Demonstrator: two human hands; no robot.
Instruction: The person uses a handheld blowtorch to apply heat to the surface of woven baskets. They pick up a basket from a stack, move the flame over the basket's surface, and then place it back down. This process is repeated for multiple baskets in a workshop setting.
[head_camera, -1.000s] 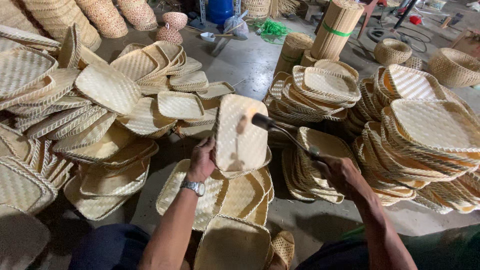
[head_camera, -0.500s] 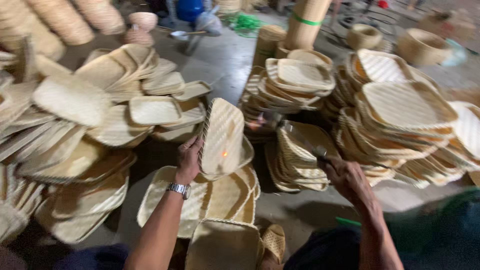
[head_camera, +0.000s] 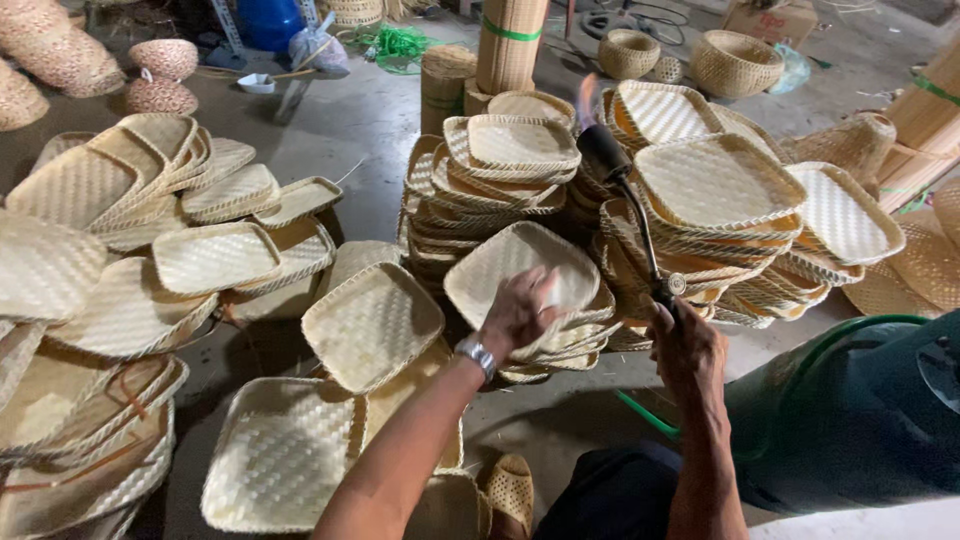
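Head view: left hand (head_camera: 520, 312) grips one square woven tray (head_camera: 520, 272) by its near edge, at 12 o'clock of the wrist. Right hand (head_camera: 688, 350) closed around a gas torch (head_camera: 632, 200), nozzle toward 11 o'clock. Tray stacks (head_camera: 500, 175) behind.

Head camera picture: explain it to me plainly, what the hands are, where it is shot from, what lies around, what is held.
The camera sits on a person's head and looks down at their own two bare hands. The left hand, with a wristwatch, grips a square woven tray tilted on its edge. The right hand holds a gas torch with a small flame at its tip, pointing upward, away from the tray. Stacks of similar woven trays cover the concrete floor. A green gas cylinder lies at the right.
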